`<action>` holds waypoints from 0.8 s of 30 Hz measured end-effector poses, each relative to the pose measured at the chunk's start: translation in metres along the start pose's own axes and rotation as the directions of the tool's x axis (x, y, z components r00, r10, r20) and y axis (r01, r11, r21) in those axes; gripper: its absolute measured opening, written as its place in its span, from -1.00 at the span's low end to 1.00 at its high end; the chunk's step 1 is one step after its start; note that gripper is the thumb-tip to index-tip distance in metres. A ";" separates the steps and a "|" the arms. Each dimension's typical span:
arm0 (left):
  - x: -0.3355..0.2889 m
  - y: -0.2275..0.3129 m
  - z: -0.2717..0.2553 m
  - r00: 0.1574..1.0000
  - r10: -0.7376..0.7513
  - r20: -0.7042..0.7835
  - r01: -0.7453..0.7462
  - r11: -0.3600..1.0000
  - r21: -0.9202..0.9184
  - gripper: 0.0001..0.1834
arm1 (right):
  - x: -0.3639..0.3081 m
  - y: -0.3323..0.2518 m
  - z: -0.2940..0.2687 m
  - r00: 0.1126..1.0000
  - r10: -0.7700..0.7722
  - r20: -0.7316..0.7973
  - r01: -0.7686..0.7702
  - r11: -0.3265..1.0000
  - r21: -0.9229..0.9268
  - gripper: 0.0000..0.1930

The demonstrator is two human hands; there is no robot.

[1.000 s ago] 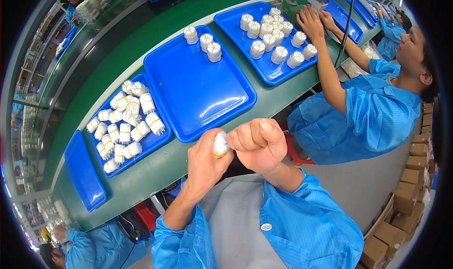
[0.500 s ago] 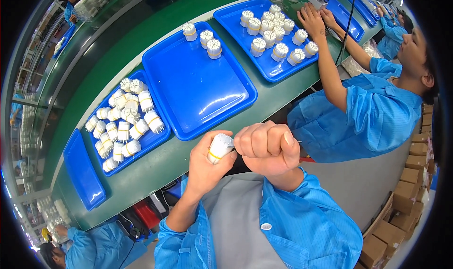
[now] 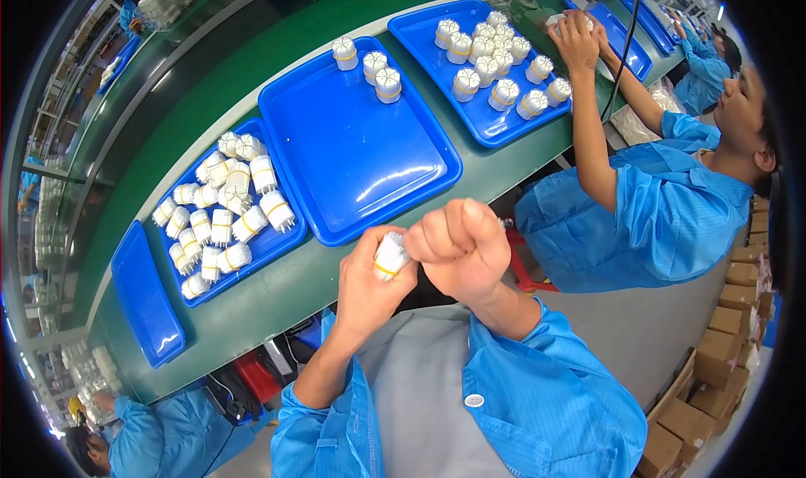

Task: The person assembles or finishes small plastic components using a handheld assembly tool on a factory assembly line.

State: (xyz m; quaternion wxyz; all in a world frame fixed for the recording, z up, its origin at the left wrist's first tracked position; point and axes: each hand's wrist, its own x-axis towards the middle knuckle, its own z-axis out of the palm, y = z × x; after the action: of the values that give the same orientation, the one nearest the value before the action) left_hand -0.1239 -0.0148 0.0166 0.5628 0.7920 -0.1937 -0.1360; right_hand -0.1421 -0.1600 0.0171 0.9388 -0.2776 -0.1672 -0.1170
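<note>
In front of my chest, my left hand point(image 3: 363, 287) is wrapped round a white cylindrical part point(image 3: 390, 261) with a yellow band. My right hand point(image 3: 460, 250) is closed in a fist against the top of that part. Only a small metallic end shows past the fist's right side, and the rest of what it grips is hidden. Beyond my left hand, a blue tray point(image 3: 304, 241) holds a pile of similar banded white parts point(image 3: 222, 226), some with pins showing. A larger blue tray point(image 3: 353, 151) in the middle carries three upright parts point(image 3: 387, 84) at its far end.
Another blue tray point(image 3: 487, 135), with several upright white parts, lies to the right. A co-worker's hands point(image 3: 579, 41) are beside it over the green bench point(image 3: 478, 176). A narrow blue tray point(image 3: 149, 306) stands at the left end. Cardboard boxes point(image 3: 718, 344) line the floor at right.
My right fist has shifted slightly left and up, turning against the white part. The co-worker's hands have drawn together and lifted around a white object.
</note>
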 end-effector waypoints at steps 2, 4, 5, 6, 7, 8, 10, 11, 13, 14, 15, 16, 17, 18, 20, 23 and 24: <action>0.000 -0.001 -0.001 0.981 -0.157 0.110 0.190 0.876 -0.443 -0.69 | -0.001 -0.001 0.001 0.998 -0.012 -0.065 0.018 0.995 0.095 -0.54; 0.000 -0.013 -0.004 0.979 -0.131 0.153 0.193 0.830 -0.524 -0.65 | -0.001 -0.009 0.005 0.994 -0.091 -0.052 0.095 0.993 0.069 -0.53; 0.000 -0.018 -0.006 0.975 -0.100 0.197 0.200 0.776 -0.598 -0.60 | -0.001 -0.012 0.006 0.984 -0.172 -0.039 0.174 0.984 0.044 -0.53; 0.000 -0.016 -0.007 0.974 -0.100 0.201 0.203 0.776 -0.598 -0.60 | -0.002 -0.014 0.005 0.980 -0.198 -0.023 0.199 0.977 0.073 -0.55; 0.000 -0.010 -0.010 0.960 -0.131 0.249 0.265 0.715 -0.647 -0.58 | -0.002 -0.016 0.005 0.980 -0.199 -0.027 0.201 0.977 0.072 -0.55; 0.000 -0.007 -0.011 0.942 -0.157 0.298 0.326 0.648 -0.689 -0.55 | -0.002 -0.016 0.005 0.979 -0.201 0.019 0.201 0.979 0.036 -0.55; -0.003 -0.004 -0.012 0.941 -0.152 0.303 0.324 0.663 -0.675 -0.54 | -0.003 -0.016 0.005 0.977 -0.201 0.067 0.202 0.979 0.000 -0.54; -0.004 -0.003 -0.011 0.940 -0.149 0.305 0.322 0.678 -0.661 -0.53 | -0.005 -0.013 0.005 0.978 -0.195 0.076 0.194 0.981 0.021 -0.54; -0.006 -0.004 -0.010 0.954 -0.151 0.261 0.278 0.773 -0.570 -0.55 | -0.009 -0.008 0.005 0.978 -0.189 0.085 0.186 0.982 0.043 -0.54; -0.007 -0.004 -0.009 0.966 -0.145 0.215 0.232 0.855 -0.465 -0.56 | -0.010 -0.005 0.004 0.978 -0.185 0.094 0.186 0.983 -0.005 -0.53; -0.008 -0.004 -0.007 0.966 -0.147 0.214 0.233 0.854 -0.465 -0.56 | -0.011 -0.003 0.005 0.979 -0.178 0.104 0.184 0.982 -0.052 -0.52; -0.008 -0.003 -0.005 0.979 -0.123 0.160 0.179 0.894 -0.411 -0.57 | -0.011 -0.002 0.005 0.980 -0.165 0.109 0.172 0.983 -0.058 -0.53; -0.009 -0.003 -0.003 0.990 -0.095 0.108 0.127 0.928 -0.351 -0.58 | -0.011 -0.001 0.006 0.981 -0.163 0.110 0.170 0.984 -0.057 -0.53; -0.009 -0.001 -0.002 0.990 -0.096 0.107 0.128 0.927 -0.351 -0.58 | -0.011 0.000 0.006 0.979 -0.165 0.120 0.173 0.983 -0.056 -0.53; -0.009 0.003 -0.001 0.989 -0.122 0.081 0.142 0.934 -0.328 -0.60 | -0.010 0.000 0.006 0.977 -0.166 0.131 0.174 0.983 -0.054 -0.54; -0.008 0.002 0.000 0.997 -0.071 0.035 0.078 0.969 -0.233 -0.61 | -0.010 0.001 0.006 0.979 -0.155 0.129 0.167 0.982 -0.086 -0.54; -0.008 0.002 0.000 0.997 -0.073 0.033 0.079 0.969 -0.234 -0.61 | -0.010 0.002 0.006 0.976 -0.174 0.131 0.181 0.983 -0.040 -0.54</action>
State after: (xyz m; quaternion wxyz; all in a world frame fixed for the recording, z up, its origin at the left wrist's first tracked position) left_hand -0.1315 -0.0114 0.0188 0.6447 0.7248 -0.1527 -0.1891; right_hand -0.1521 -0.1533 0.0172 0.9045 -0.2927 -0.2477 -0.1867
